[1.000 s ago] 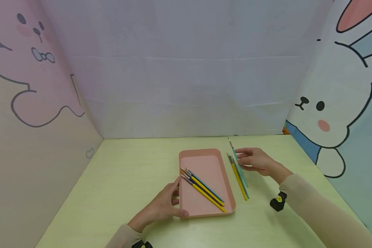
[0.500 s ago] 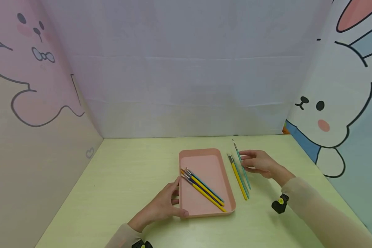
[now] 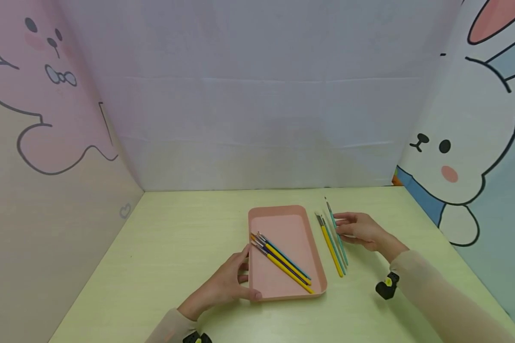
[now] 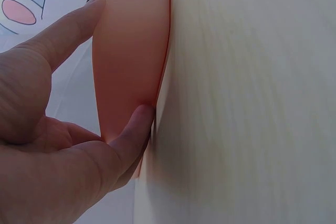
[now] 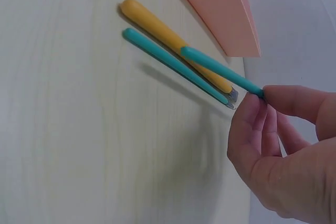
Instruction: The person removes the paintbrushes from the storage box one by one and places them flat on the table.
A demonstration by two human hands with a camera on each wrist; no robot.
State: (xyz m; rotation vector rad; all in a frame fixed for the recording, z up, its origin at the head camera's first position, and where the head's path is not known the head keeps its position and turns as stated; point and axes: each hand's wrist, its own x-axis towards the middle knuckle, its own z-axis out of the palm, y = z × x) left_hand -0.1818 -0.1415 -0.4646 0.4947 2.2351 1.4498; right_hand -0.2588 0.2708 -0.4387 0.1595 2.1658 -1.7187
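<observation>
Raised teal paintbrush (image 3: 342,248) points away, long axis leaning left

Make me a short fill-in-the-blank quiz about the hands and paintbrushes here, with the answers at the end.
1. The left hand grips a tray, coloured ____, that holds several brushes.
2. The right hand pinches just ____ brush, a teal one.
3. The yellow brush on the table lies ____ the tray and the unheld teal brush.

Missing words: pink; one; between.
</observation>
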